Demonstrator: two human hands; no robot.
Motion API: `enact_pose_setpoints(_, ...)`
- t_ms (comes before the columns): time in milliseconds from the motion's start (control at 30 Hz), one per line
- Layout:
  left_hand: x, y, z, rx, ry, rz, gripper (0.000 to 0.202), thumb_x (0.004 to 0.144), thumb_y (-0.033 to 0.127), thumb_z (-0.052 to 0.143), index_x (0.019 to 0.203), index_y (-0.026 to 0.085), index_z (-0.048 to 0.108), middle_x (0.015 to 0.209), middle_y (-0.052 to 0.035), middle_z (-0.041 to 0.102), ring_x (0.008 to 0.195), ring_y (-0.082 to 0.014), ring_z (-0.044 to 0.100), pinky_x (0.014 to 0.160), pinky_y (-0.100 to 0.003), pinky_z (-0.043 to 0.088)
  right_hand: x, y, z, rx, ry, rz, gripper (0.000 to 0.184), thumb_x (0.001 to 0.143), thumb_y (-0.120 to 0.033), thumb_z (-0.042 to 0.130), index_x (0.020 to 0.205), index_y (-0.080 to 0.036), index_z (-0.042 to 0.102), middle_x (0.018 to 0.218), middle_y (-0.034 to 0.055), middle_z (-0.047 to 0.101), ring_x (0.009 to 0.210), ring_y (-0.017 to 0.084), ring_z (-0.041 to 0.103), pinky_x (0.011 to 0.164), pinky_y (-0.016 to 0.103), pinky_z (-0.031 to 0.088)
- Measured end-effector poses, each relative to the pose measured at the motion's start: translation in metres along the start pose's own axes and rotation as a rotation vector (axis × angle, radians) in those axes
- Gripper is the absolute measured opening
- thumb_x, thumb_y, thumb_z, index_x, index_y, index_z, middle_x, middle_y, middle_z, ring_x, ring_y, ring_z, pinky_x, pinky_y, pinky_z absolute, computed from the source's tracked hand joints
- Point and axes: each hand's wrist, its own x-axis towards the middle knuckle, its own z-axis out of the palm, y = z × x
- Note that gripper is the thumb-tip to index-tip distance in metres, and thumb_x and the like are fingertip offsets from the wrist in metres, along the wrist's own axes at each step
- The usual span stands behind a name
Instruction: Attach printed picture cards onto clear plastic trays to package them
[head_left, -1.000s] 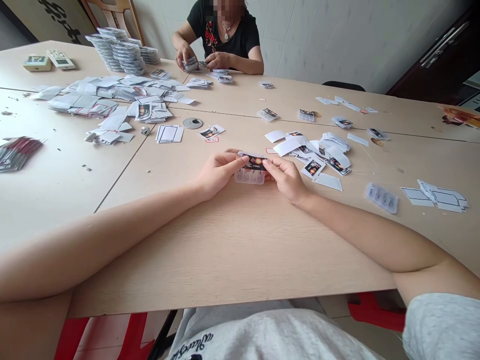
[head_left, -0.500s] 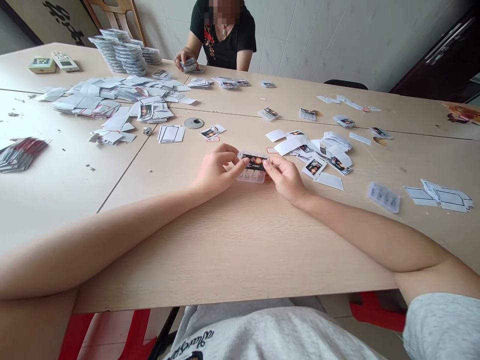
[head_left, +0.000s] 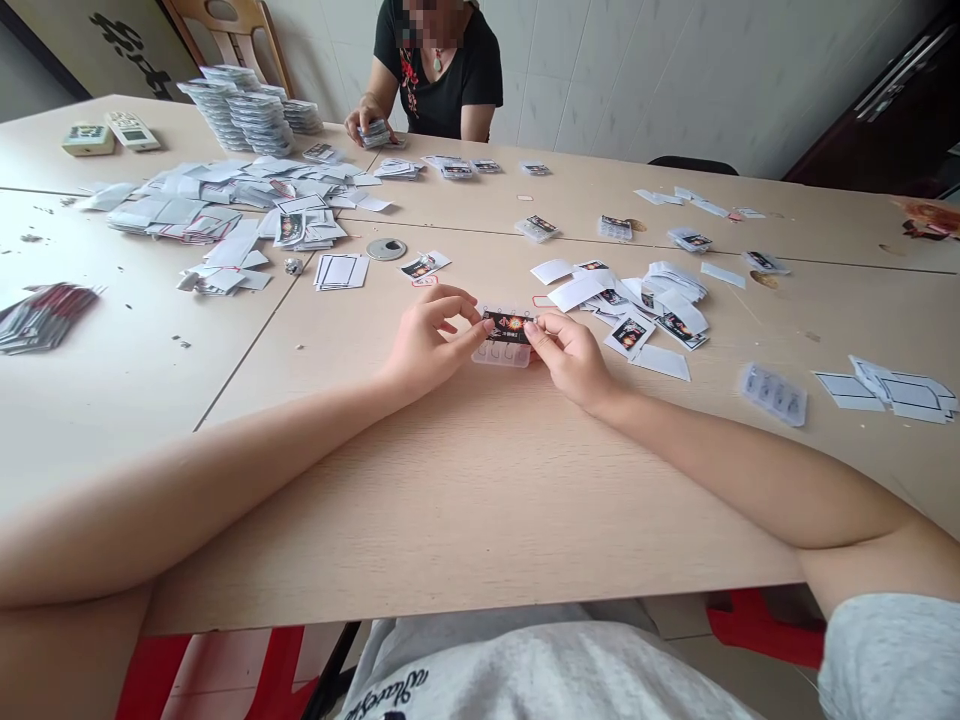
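Between my two hands is a small clear plastic hook box, with thin curved hooks showing in its compartments. A black printed label with an orange burst lies across the box's upper part. My left hand is closed at the left side, its thumb on the label's left end. On the right, my right hand grips the box, thumb pressed on the label's right end and fingers partly hidden behind. Whether the label is stuck down all along I cannot tell.
Right of my hands lies a pile of labels and white backing papers. Another clear box sits farther right. Stacked boxes and heaped papers occupy the far left. Across the table, a person holds several boxes.
The view has shifted slightly. My left fingers have lifted a little from the box's upper left edge; both thumbs stay on the label.
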Motion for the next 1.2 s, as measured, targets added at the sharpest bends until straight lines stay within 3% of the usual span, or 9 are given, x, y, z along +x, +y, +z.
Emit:
enact_pose_setpoints(133, 0.0015, -0.0024, 0.0010, -0.042, -0.003, -0.039, 0.027, 0.078, 0.043, 0.063, 0.073, 0.017, 0.061, 0.097, -0.0074, 0.059, 0.096, -0.0193, 0.054, 0.071, -0.027, 0.046, 0.0001, 0.0005, 0.0000, 0.001, 0.003, -0.006, 0.042, 0.093, -0.046, 0.043, 0.063, -0.017, 0.046, 0.070, 0.0031, 0.046, 0.078, 0.016, 0.046, 0.086, 0.032, 0.038)
enact_pose_setpoints(367, 0.0029, -0.0004, 0.0010, 0.021, 0.039, -0.090, 0.028, 0.076, 0.044, 0.065, 0.071, 0.016, 0.064, 0.096, -0.0072, 0.062, 0.093, -0.0176, 0.056, 0.066, -0.024, 0.045, 0.0002, 0.0013, 0.0007, 0.002, 0.026, 0.019, 0.040, 0.092, -0.044, 0.044, 0.063, -0.017, 0.045, 0.072, 0.0040, 0.046, 0.075, 0.016, 0.045, 0.074, 0.030, 0.037)
enact_pose_setpoints(533, 0.0032, 0.0009, 0.0007, 0.053, 0.059, -0.080, 0.026, 0.075, 0.042, 0.066, 0.072, 0.016, 0.064, 0.094, -0.0068, 0.063, 0.093, -0.0168, 0.057, 0.065, -0.023, 0.046, 0.0003, 0.0024, 0.0009, 0.009, 0.038, 0.002, 0.040, 0.092, -0.044, 0.044, 0.061, -0.017, 0.042, 0.070, 0.0030, 0.045, 0.076, 0.016, 0.045, 0.078, 0.031, 0.037)
enact_pose_setpoints(667, 0.0029, -0.0015, 0.0010, 0.027, 0.044, -0.051, 0.024, 0.075, 0.040, 0.066, 0.074, 0.016, 0.064, 0.094, -0.0065, 0.063, 0.094, -0.0167, 0.057, 0.066, -0.022, 0.047, 0.0002, 0.0035, 0.0011, 0.012, 0.039, 0.007, 0.042, 0.091, -0.045, 0.045, 0.061, -0.017, 0.039, 0.070, 0.0026, 0.044, 0.073, 0.015, 0.044, 0.071, 0.030, 0.036)
enact_pose_setpoints(800, 0.0031, -0.0026, 0.0022, -0.045, 0.022, -0.090, 0.025, 0.075, 0.040, 0.066, 0.075, 0.015, 0.062, 0.086, -0.0049, 0.065, 0.081, -0.0144, 0.059, 0.066, -0.024, 0.047, 0.0002, 0.0035, 0.0011, -0.004, 0.034, -0.004, 0.040, 0.092, -0.041, 0.045, 0.061, -0.017, 0.040, 0.069, 0.0024, 0.044, 0.074, 0.015, 0.045, 0.075, 0.030, 0.037)
enact_pose_setpoints(1000, 0.0035, 0.0005, 0.0019, -0.083, -0.011, -0.164, 0.028, 0.075, 0.041, 0.067, 0.070, 0.015, 0.061, 0.067, -0.0020, 0.063, 0.062, -0.0108, 0.055, 0.060, -0.024, 0.043, 0.0000, 0.0021, 0.0009, -0.009, 0.039, 0.000, 0.037, 0.092, -0.037, 0.046, 0.061, -0.016, 0.043, 0.068, 0.0027, 0.044, 0.071, 0.014, 0.044, 0.067, 0.028, 0.035)
enact_pose_setpoints(1200, 0.0024, 0.0012, 0.0015, -0.030, 0.003, -0.148, 0.028, 0.074, 0.042, 0.067, 0.070, 0.015, 0.062, 0.065, -0.0018, 0.063, 0.058, -0.0100, 0.053, 0.057, -0.023, 0.042, -0.0014, 0.0021, 0.0009, -0.021, 0.051, 0.007, 0.037, 0.091, -0.040, 0.049, 0.062, -0.016, 0.046, 0.069, 0.0029, 0.047, 0.071, 0.014, 0.046, 0.065, 0.028, 0.037)
